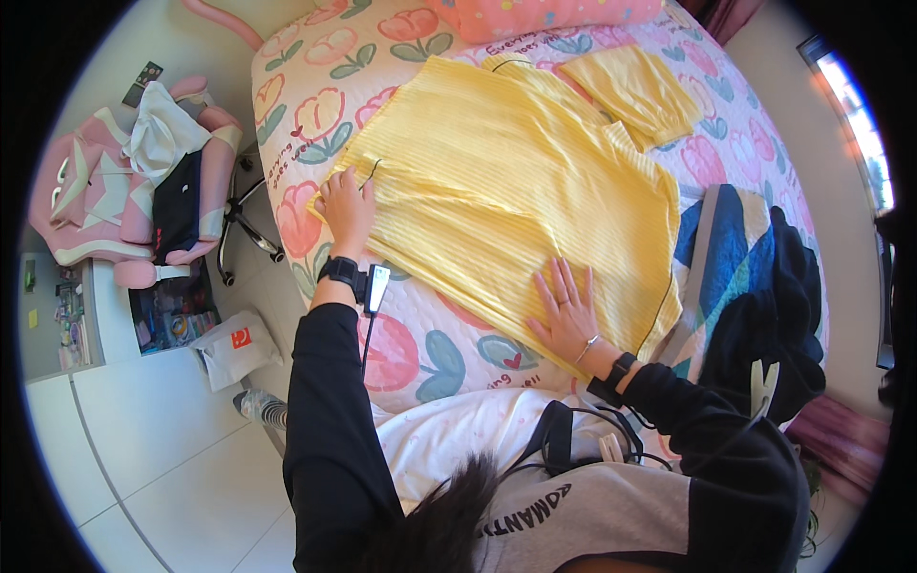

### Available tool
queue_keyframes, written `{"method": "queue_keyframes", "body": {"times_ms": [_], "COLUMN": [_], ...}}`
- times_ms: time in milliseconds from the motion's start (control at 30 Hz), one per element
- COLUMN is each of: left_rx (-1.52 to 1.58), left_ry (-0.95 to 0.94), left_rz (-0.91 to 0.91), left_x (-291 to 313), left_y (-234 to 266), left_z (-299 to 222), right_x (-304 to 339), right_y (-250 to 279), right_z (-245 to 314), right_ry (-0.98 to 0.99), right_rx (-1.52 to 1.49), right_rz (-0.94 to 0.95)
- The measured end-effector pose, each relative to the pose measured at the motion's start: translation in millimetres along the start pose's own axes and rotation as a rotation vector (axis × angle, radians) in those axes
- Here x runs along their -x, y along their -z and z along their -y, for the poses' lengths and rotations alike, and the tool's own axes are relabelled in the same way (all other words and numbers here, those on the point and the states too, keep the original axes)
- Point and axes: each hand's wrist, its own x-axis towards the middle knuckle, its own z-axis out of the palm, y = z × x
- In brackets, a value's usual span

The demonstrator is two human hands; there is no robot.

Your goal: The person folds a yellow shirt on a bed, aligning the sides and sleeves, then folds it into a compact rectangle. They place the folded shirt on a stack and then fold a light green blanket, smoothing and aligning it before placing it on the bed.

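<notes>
A yellow striped shirt (506, 162) with dark piping along some edges lies spread over the bed, slightly creased. At its left end my left hand (348, 212) has its fingers bent and closed on the fabric beside a piped edge. My right hand (568, 310) lies flat on the near right part of the shirt, fingers stretched out and apart. Beyond the shirt, at the far right, lies a smaller piece of yellow cloth (635, 91), folded and partly touching it.
A tulip-patterned bedspread (382, 349) covers the bed, with a pink pillow (554, 17) at the far edge. Blue-patterned cloth (731, 248) and black clothing (764, 325) lie to the right. A pink chair (91, 196) holding clothes and a white bag (239, 349) stand left.
</notes>
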Motion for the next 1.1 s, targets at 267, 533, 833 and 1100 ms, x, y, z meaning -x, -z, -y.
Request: {"method": "queue_keyframes", "body": {"times_ms": [267, 533, 833, 1100], "left_rx": [0.179, 0.283, 0.510, 1.033], "left_ry": [0.280, 0.316, 0.361, 0.489], "left_rz": [0.266, 0.357, 0.543, 0.395], "left_x": [-31.4, -34.9, -61.0, -68.1], "left_y": [-21.0, -27.4, -33.1, -36.2], "left_z": [6.7, 22.4, 42.9, 38.9], "right_x": [-1.3, -3.6, -4.2, -3.3], "right_y": [1.9, 0.4, -5.1, -6.4], "right_z": [1.1, 2.6, 0.7, 0.9], "right_ry": [-0.007, 0.010, 0.031, 0.031], "right_rx": [-0.008, 0.008, 0.011, 0.018], "right_rz": [0.006, -0.008, -0.045, -0.046]}}
